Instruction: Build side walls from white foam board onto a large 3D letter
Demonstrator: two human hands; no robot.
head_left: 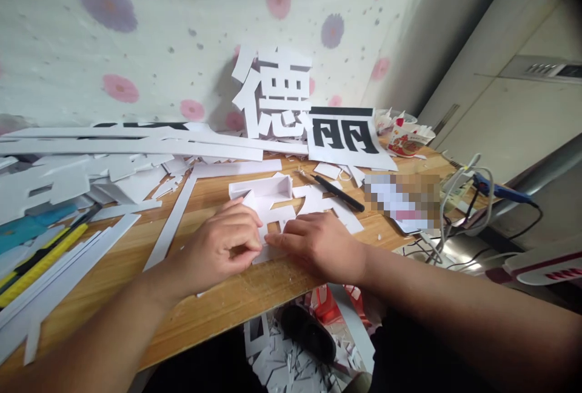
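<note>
A white foam-board cut-out (273,199) lies flat on the wooden table (213,302), with raised white walls at its far end. My left hand (222,241) rests on its near left part, fingers curled and pinching a small white strip at the edge. Against the same near edge my right hand (313,241) presses down, fingers together and pointing left. The two hands almost touch at the cut-out's near corner.
A black pen-like tool (339,193) lies just beyond the cut-out. A finished white character (273,93) and a printed sheet (345,138) lean against the flowered wall. White strips (131,147), a yellow knife (40,262), a blue glue gun (498,190) with cables, scraps on the floor.
</note>
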